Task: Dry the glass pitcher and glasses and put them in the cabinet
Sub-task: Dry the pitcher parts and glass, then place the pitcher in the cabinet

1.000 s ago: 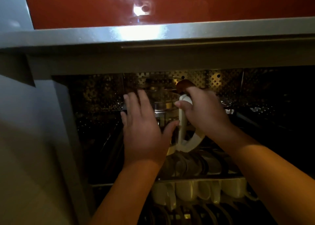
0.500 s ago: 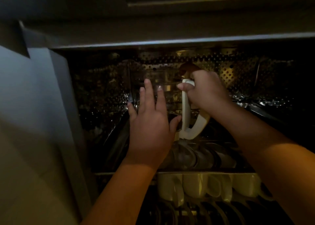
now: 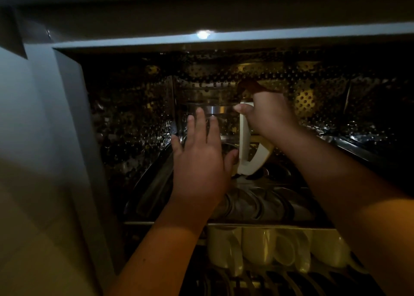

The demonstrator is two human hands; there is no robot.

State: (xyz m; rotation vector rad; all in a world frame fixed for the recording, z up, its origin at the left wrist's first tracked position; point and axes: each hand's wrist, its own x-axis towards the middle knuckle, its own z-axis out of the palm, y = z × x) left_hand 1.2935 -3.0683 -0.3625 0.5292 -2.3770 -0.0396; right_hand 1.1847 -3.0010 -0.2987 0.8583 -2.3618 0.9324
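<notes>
Where the cabinet (image 3: 67, 98) stands dark, perforated metal back (image 3: 318, 94) (glinting), mugs (image 3: 257, 244) below.

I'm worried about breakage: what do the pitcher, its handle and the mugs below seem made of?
Pitcher: clear glass, the perforated back panel shows through. Handle: smooth cream plastic, probably, opaque with soft sheen. Mugs: likely glazed cream ceramic, thick-walled; dim light leaves doubt.

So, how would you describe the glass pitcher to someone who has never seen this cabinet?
Look into the open cabinet with the perforated metal back, at the level above the row of cream mugs. The glass pitcher is there, just behind the left hand. It alone is clear glass with a white handle, which the right hand grips.
</notes>
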